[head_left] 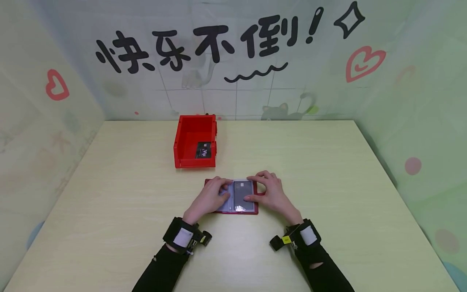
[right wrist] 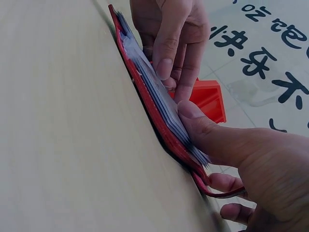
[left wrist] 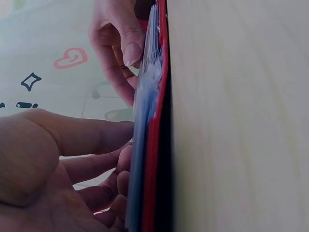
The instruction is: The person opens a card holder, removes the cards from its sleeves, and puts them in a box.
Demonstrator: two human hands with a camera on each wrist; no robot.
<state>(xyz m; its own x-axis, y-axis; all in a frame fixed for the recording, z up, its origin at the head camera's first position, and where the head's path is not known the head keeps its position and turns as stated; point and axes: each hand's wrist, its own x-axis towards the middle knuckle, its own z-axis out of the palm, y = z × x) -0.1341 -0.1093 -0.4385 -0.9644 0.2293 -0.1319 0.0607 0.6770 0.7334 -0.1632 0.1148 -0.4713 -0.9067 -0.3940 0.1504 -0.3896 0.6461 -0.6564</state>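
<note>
A red card holder [head_left: 257, 209] lies spread on the table, showing a stack of clear plastic sleeves [right wrist: 159, 96]. In the right-hand sleeve sits a dark grey card [head_left: 242, 190]. My left hand [head_left: 211, 195] rests on the left page, thumb and fingertips touching the plastic. At the right edge, my right hand [head_left: 273, 194] holds the card holder, its thumb on the sleeve over the card and its index finger at the top edge. A narrow red strap [right wrist: 224, 194] sticks out beside the right fingers. Some fingertips are hidden behind the pages in the wrist views.
Behind the card holder, slightly left, stands a red plastic bin [head_left: 195, 163] with a black "Vip" card [head_left: 203, 150] inside. The pale wooden table [head_left: 328, 182] meets printed cloth walls [head_left: 233, 97] at its back and sides. Each wrist wears a strapped camera [head_left: 205, 238].
</note>
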